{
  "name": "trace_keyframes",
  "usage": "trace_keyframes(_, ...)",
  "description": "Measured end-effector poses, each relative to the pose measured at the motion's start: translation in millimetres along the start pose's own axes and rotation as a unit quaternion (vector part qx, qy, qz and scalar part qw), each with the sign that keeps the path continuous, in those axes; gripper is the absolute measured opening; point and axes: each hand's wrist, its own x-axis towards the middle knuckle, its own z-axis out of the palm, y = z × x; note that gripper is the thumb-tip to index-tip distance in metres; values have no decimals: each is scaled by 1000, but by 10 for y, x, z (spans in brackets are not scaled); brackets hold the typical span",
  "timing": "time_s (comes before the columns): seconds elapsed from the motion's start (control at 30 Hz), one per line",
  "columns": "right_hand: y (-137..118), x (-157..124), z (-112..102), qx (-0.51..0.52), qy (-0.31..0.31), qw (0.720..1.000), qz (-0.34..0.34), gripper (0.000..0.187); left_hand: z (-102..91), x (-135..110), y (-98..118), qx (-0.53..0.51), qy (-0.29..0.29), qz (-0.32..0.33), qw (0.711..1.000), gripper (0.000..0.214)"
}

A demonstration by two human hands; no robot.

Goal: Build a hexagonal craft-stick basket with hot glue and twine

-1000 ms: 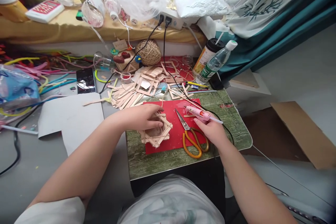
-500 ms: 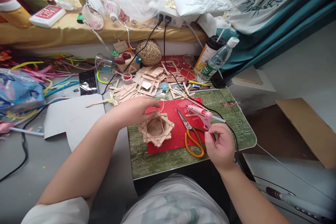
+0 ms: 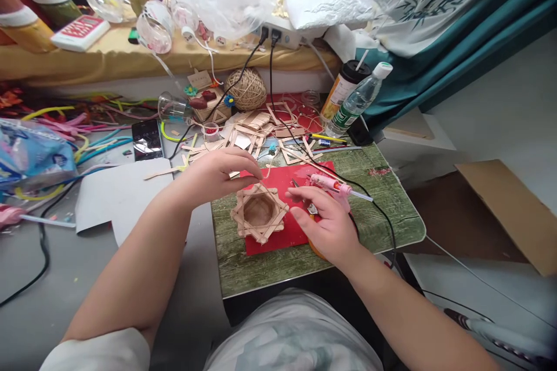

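Observation:
A basket of stacked craft sticks (image 3: 246, 231), star-shaped from above, stands on a red sheet (image 3: 293, 237). My left hand (image 3: 217, 177) is just behind it, thumb and fingertips closed on a thin strand of twine (image 3: 268, 171) at the basket's rim. To the basket's right, my right hand (image 3: 328, 223) hovers with thumb and fingers apart and nothing in them. It covers most of a pair of scissors (image 3: 317, 247) with orange handles. A pink glue gun (image 3: 328, 182) with a glue stick in its back lies just beyond that hand.
Loose craft sticks and square stick frames (image 3: 250, 139) pile up behind, near a twine ball (image 3: 246, 88). A water bottle (image 3: 354, 104) and a lidded cup (image 3: 343, 90) stand at the back right. A black cord (image 3: 383, 211) crosses the green board. A phone (image 3: 147, 139) lies left.
My right hand has moved left from beside the scissors toward the basket, and its fingers have spread. The twine loop over the basket's opening has been drawn aside toward my left hand.

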Motion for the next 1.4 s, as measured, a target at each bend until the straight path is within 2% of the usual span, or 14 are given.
trace_keyframes(0.07, -109, 95, 78, 37, -25, 998, 33, 37, -9, 3, 45, -1, 23, 15, 1000, 13)
trace_keyframes(0.17, -214, 186, 166, 55, -13, 997, 51, 26, 12, 19, 95, -7, 46, 34, 998, 12)
trace_keyframes(0.33, -178, 259, 215, 1, -6, 999, 50, 37, 50, 45, 120, -27, 64, 46, 997, 12)
trace_keyframes(0.43, -111, 268, 210, -10, -18, 999, 34, 13, 50, 54, 129, -25, 75, 56, 995, 12)
trace_keyframes(0.5, -92, 242, 185, 3, -12, 1000, 16, 7, 50, 58, 131, -12, 85, 62, 994, 12)
trace_keyframes(0.67, -147, 48, 72, -9, 22, 999, -35, 19, 113, 76, 109, 37, 126, 84, 988, 13)
trace_keyframes(0.83, -156, -215, 25, -4, 88, 996, 1, 19, 251, 110, 85, 86, 142, 129, 978, 14)
trace_keyframes(0.87, -148, -253, 21, 13, 78, 997, -2, 20, 277, 118, 85, 90, 142, 135, 977, 14)
trace_keyframes(1.0, -113, -347, -11, 78, -25, 997, -16, 32, 370, 143, 93, 93, 128, 140, 978, 12)
trace_keyframes(1.13, -51, -400, -60, 28, -38, 994, -98, 39, 459, 151, 88, 108, 105, 128, 980, 14)
trace_keyframes(1.2, -1, -415, -66, -3, -22, 990, -140, 40, 491, 147, 72, 130, 99, 129, 978, 14)
trace_keyframes(1.33, 113, -407, -32, -36, 32, 985, -168, 39, 521, 136, 24, 159, 84, 110, 978, 15)
trace_keyframes(1.4, 169, -390, -3, -55, 38, 978, -200, 42, 533, 133, -6, 165, 85, 96, 978, 17)
